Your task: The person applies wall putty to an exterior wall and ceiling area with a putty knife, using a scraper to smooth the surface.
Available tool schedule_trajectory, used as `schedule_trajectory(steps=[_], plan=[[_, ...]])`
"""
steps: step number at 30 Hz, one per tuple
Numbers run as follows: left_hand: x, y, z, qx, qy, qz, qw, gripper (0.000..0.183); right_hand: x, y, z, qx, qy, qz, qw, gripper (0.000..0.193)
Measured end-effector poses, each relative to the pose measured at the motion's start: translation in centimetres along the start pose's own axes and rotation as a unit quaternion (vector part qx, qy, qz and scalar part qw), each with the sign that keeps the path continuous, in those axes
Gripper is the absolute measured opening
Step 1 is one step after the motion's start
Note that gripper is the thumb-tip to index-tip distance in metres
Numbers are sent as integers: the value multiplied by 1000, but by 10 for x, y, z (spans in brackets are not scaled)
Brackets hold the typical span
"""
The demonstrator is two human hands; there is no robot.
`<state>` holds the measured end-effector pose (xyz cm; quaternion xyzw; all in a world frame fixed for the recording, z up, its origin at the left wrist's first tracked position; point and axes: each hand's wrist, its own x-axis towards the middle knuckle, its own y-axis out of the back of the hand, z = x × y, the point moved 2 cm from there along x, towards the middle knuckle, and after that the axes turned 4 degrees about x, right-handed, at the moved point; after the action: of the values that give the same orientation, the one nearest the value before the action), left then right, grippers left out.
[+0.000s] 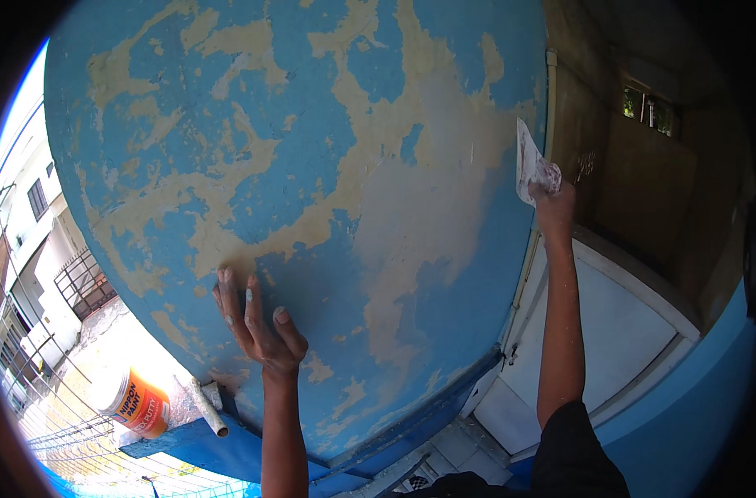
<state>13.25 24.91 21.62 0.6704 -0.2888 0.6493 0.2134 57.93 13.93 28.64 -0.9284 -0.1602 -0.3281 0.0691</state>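
a blue wall [311, 187] fills most of the view, its paint worn through to cream in ragged islands, with a smooth pale patch [415, 199] just left of the right hand [555, 206]. that hand is closed around a white-smeared putty blade [527, 158], which rises from the fist close by the wall's right edge; whether the blade touches the wall i cannot tell. the left hand [260, 324], lower and well to the left of this grip, holds nothing, its fingers spread and raised before the wall; contact is unclear.

right beside the grip, a narrow cream strip [551, 91] runs down the wall's edge, and past it lies a dim brown recess with a small window [648, 110] up to the right. below the grip, a white door [618, 319] sits behind the right forearm.

beyond the left hand, low and to the left, an orange-and-white bucket [145, 407] stands on a blue ledge [199, 448], with a pale pipe [210, 409] jutting between them. a wire fence [58, 407] bounds that side. the widest open room is in front of the wall, between the two hands.
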Motion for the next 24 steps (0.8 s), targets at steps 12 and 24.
schedule_trajectory(steps=[12, 24], plan=[[-3, 3, -7, 1, 6, 6, 1000, 43, -204, -85, -30, 16, 257, -216, 942, 54], [-2, -14, 13, 220, 15, -123, 968, 47, -31, -47, -28, -27, 42, -74, 996, 33]])
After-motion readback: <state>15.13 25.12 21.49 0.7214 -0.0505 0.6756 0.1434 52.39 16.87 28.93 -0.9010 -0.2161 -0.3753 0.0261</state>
